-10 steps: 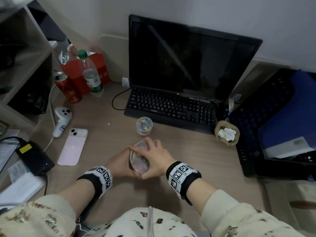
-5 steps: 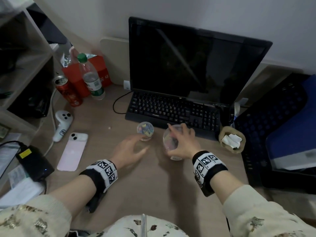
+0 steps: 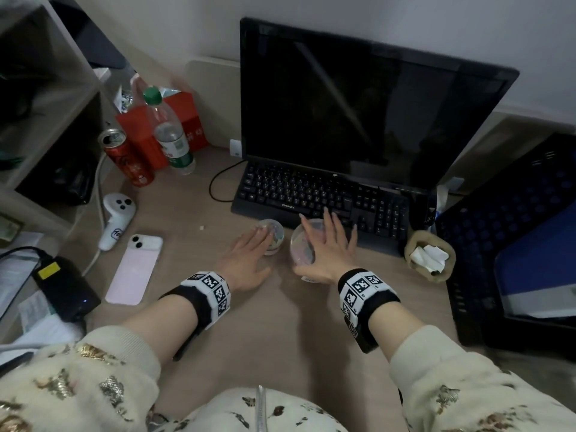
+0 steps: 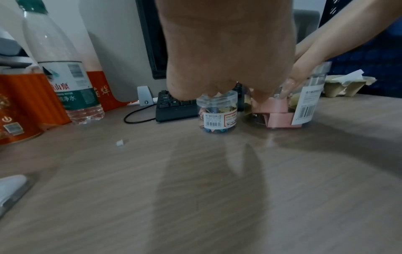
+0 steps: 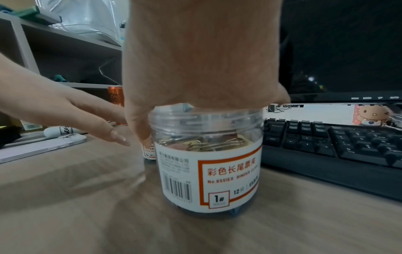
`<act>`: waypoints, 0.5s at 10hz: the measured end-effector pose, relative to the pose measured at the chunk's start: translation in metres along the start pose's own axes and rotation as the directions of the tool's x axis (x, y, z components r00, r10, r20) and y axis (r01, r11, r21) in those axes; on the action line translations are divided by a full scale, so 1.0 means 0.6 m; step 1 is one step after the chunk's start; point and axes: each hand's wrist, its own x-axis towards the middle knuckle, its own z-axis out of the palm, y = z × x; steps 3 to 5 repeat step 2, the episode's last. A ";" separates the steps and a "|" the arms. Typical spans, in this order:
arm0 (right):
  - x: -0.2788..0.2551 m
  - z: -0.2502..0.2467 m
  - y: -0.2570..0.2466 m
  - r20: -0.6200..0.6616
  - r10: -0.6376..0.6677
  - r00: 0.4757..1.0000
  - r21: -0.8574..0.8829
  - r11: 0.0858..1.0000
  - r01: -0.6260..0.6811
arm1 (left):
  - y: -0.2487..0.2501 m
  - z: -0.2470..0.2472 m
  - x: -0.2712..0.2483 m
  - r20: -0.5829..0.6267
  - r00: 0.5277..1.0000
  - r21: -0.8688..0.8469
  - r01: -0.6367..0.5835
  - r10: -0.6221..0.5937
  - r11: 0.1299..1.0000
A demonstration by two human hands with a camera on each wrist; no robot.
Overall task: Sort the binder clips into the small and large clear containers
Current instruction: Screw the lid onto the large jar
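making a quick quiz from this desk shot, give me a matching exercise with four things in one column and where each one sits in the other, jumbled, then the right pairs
Things:
1. small clear container
2. large clear container
3. pink phone
4. red can

Places:
A. flat on the desk, left of the left hand
B. under the right hand, in front of the keyboard
C. at the left hand's fingertips
D. beside the water bottle, near the shelf

Pairs: 1-C, 2-B, 3-A, 4-D
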 end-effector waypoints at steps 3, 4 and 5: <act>-0.017 -0.009 -0.005 -0.027 -0.054 0.998 -0.079 0.996 0.051 | 0.012 -0.019 -0.015 -0.012 1.000 -0.080 0.018 -0.019 0.997; -0.017 -0.009 -0.005 -0.027 -0.054 0.998 -0.079 0.996 0.051 | 0.012 -0.019 -0.015 -0.012 1.000 -0.080 0.018 -0.019 0.997; -0.017 -0.009 -0.005 -0.027 -0.054 0.998 -0.079 0.996 0.051 | 0.012 -0.019 -0.015 -0.012 1.000 -0.080 0.018 -0.019 0.997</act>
